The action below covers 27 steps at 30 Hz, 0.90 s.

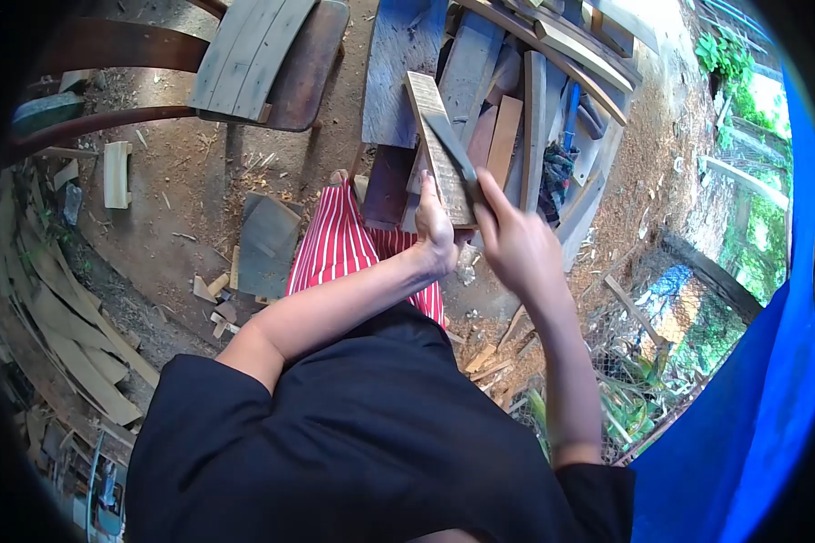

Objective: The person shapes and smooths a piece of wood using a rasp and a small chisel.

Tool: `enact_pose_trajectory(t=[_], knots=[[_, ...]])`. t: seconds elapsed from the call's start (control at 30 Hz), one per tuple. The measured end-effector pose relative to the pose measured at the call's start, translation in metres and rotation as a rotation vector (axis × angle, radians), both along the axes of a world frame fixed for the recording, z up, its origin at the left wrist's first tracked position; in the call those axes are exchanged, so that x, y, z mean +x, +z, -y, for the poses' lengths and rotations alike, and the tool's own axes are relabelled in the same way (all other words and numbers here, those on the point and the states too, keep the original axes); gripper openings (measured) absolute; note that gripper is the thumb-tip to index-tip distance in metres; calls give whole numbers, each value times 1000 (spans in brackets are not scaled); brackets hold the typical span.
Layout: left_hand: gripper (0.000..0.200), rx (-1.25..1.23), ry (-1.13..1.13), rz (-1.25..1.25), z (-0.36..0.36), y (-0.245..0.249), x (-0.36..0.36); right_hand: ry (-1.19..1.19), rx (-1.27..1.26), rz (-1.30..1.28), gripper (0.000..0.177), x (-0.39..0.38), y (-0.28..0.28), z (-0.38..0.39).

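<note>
My left hand (436, 237) is wrapped around the near end of a narrow wooden board (430, 136), its thumb lying along the edge. The board slants up and away over the bench, with a rough, pale brown face on top. My right hand (521, 249) grips a hand tool with a long, flat dark blade (450, 145); the fingers cover its handle. That blade lies across the board's face, pointing away and to the left. Whether it is a knife or a file, I cannot tell.
Planks and wood pieces (507, 127) cover the bench beyond my hands, with a dark cloth (557, 176) on its right. A wooden chair (294, 81) stands at upper left. Offcuts (215, 288) and shavings litter the dirt floor. Long strips (72, 326) lie left; a blue tarp (733, 425) hangs right.
</note>
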<state>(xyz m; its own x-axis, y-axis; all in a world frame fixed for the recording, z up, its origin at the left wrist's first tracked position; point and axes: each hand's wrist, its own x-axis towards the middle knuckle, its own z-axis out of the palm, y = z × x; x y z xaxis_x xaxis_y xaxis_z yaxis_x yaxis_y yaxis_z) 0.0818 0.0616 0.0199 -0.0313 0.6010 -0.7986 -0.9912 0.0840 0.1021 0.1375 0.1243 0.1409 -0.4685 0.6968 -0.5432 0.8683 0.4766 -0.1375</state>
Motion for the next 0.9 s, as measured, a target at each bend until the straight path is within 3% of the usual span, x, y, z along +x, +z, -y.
enact_pose_trajectory(t=[0.1, 0.17, 0.2, 0.3, 0.4, 0.5, 0.63, 0.7, 0.77, 0.83, 0.87, 0.9], knots=[[60, -21, 51, 52, -4, 12, -12, 17, 78, -43, 43, -12, -23, -10], [59, -20, 56, 59, -4, 10, -10, 42, -8, 21, 44, -2, 17, -2], [57, -2, -48, -13, 2, -1, -8, 56, -34, 3, 44, 8, 35, 7], [56, -106, 38, 64, -6, 12, -10, 61, -93, 22, 44, 20, 75, 21], [58, -88, 18, 48, -4, 13, -8, 72, -92, 100, 43, -10, 48, -3], [59, 0, 24, 25, -4, 13, -12, 122, 19, -1, 40, -32, -12, -26], [56, 2, 76, 74, -5, 8, -12, 94, -41, 40, 40, -13, 31, -11], [55, -24, -41, 41, 2, 2, -10, 95, -69, 105, 40, -3, 57, -1], [54, -79, -16, 58, 4, -2, -7, 97, -71, 108, 40, 2, 65, 3], [54, 169, -33, 21, 19, -31, 3, 68, -83, 109, 37, -18, 35, -17], [55, -10, -58, 30, 13, -14, -3, 98, -31, 54, 37, -24, 5, -28], [55, -7, -60, 17, 9, -10, -7, 130, 22, -7, 36, -32, -13, -32]])
